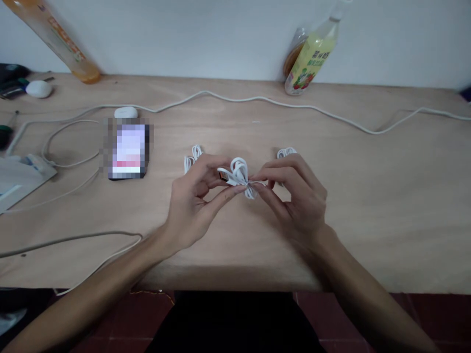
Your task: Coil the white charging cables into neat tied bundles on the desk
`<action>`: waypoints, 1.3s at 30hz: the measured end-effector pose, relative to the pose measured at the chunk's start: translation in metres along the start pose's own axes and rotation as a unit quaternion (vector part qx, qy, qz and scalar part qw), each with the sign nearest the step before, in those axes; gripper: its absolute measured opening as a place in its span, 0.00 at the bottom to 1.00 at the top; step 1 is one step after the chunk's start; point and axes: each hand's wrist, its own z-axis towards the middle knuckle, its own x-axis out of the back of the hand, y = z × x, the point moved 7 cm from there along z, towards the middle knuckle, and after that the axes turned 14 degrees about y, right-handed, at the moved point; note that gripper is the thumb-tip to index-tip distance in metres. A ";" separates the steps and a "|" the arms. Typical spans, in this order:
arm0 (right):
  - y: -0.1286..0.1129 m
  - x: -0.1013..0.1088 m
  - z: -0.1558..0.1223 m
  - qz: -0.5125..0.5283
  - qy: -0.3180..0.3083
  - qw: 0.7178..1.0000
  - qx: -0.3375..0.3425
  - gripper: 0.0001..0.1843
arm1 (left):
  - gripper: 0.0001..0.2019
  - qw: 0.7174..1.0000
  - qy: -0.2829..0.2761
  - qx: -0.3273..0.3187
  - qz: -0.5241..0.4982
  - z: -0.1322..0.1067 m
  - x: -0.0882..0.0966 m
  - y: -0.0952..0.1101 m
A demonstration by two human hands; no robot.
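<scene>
A coiled white USB cable [240,170] is held up above the table, gathered tightly at its middle, with an orange-lined USB plug [223,176] pointing left. My left hand [196,203] pinches the bundle from the left between thumb and fingers. From the right, my right hand [298,193] closes thumb and fingertips at the gathered middle, on what looks like a thin tie [259,183]. Behind my left hand lies another coiled white cable [197,151], partly covered. A further white coil [286,152] shows just behind my right hand.
A phone with a lit screen [128,147] lies left, beside a white earbud case [125,113]. A long white cord [253,99] crosses the table's back. An orange drink bottle [69,46] and a yellow-labelled bottle [311,59] stand by the wall. Paper [22,179] lies far left.
</scene>
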 end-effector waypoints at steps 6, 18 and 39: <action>-0.002 0.000 0.001 -0.007 -0.003 1.000 0.030 0.09 | 0.16 0.999 -0.016 0.015 -0.029 0.002 -0.002 -0.002; 0.000 -0.001 0.000 0.007 -0.019 0.999 0.048 0.05 | 0.15 0.992 -0.051 0.085 -0.080 0.001 -0.007 -0.007; 0.003 -0.020 -0.009 0.007 -0.035 0.999 -0.034 0.09 | 0.11 0.998 0.018 0.037 0.046 -0.004 0.000 0.003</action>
